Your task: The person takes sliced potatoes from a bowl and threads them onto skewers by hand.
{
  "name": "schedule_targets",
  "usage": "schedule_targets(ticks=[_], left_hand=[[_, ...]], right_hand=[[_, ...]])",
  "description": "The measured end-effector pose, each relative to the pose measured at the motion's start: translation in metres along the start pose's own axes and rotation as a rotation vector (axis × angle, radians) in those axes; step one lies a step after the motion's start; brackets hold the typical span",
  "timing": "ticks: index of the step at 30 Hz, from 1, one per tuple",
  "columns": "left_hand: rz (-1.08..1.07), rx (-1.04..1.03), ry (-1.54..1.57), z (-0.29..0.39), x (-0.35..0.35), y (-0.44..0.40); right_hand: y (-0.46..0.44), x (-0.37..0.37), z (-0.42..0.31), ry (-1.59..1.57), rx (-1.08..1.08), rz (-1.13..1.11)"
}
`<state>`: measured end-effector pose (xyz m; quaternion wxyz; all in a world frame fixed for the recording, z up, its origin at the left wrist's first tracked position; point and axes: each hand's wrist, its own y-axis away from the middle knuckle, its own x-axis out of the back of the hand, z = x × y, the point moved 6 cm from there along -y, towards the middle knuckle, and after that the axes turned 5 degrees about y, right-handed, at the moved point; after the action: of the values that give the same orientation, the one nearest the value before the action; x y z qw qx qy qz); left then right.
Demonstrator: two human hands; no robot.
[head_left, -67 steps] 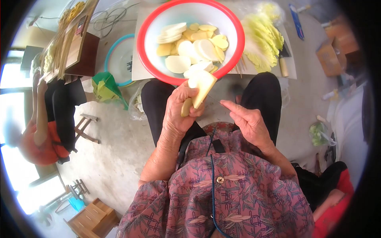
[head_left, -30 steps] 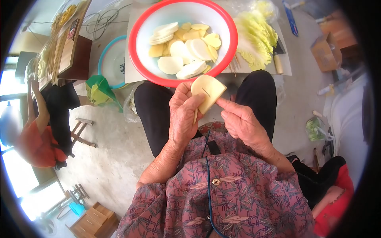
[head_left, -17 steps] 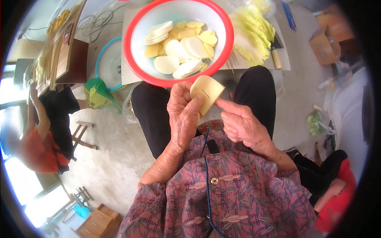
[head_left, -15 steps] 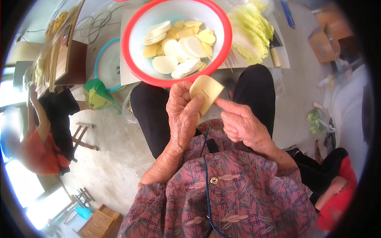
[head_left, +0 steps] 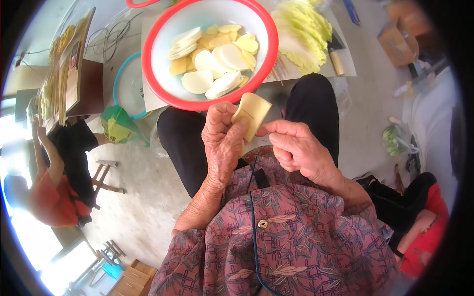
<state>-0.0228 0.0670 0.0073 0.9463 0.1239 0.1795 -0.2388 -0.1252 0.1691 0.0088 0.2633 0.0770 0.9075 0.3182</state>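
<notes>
My left hand (head_left: 222, 138) is closed on a few pale yellow potato slices (head_left: 255, 106), thumb across the front one and fingers behind. A short dark line marks the front slice; whether it is a slit or a thin stick I cannot tell. At the slices' lower right edge, my right hand (head_left: 303, 150) has thumb and index finger pinched together, the other fingers curled; what is between them is too small to make out. Just beyond sits a white basin with a red rim (head_left: 149, 74), holding yellow slices and whiter slices (head_left: 197, 82).
Cabbage leaves (head_left: 303, 39), thin sticks (head_left: 281, 66) and a tan handle (head_left: 336, 63) lie right of the basin. A green bag (head_left: 118, 124) and wooden stool (head_left: 103, 177) are at left. One person in orange (head_left: 59, 197) is at left, another in red (head_left: 427, 241) at lower right.
My view has shifted slightly, so the basin appears further left. The slices in my left hand have tilted a little, and my right thumb and index finger have come together at their edge.
</notes>
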Motion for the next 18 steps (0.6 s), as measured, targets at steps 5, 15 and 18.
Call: schedule_targets(ticks=[5,15,18], left_hand=[[-0.043,0.013,0.001,0.000,0.004,-0.001],[-0.006,0.001,0.053,-0.001,-0.004,0.003],[-0.001,0.034,0.012,0.004,0.001,0.002]], right_hand=[[-0.008,0.004,-0.001,0.002,0.015,0.011],[-0.018,0.002,-0.008,0.131,0.134,0.026],[-0.013,0.004,-0.007,0.299,0.256,0.060]])
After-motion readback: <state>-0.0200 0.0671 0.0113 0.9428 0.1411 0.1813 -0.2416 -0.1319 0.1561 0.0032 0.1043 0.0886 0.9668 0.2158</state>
